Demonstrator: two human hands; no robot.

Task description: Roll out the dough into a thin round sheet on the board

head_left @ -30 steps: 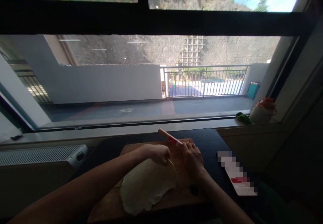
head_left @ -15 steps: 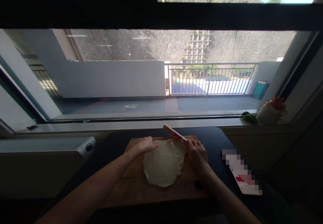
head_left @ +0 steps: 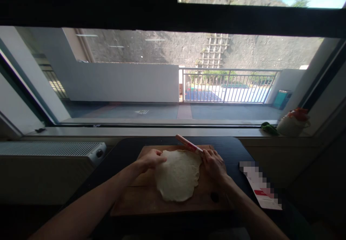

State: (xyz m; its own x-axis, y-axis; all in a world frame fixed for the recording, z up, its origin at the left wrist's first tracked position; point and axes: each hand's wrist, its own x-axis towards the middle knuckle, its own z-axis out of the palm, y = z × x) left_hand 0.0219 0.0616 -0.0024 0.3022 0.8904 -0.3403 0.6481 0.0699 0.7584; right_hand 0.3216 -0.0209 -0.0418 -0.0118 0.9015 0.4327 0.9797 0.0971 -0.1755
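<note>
A flat, uneven sheet of dough [head_left: 178, 177] lies on a wooden board [head_left: 140, 205]. My left hand [head_left: 152, 159] is at its upper left edge, thumb and fingers closed on the rim of the dough. At the upper right, my right hand [head_left: 214, 162] is wrapped round one end of a slim rolling pin [head_left: 187, 143], pale pink with red marks. The pin slants up and left along the far edge of the dough. My right fingers hide its near end.
The board rests on a dark table [head_left: 227, 144] by a window. A blurred white and red packet [head_left: 261, 189] lies at the right. A radiator [head_left: 54, 157] stands left of the table. On the sill [head_left: 189, 131] sit a pale jug [head_left: 293, 124] and something green [head_left: 269, 128].
My left hand's fingers, laid over the dough's edge before, are now drawn together on it, slightly lower and left. The right hand keeps its hold on the pin. The view has shifted a little.
</note>
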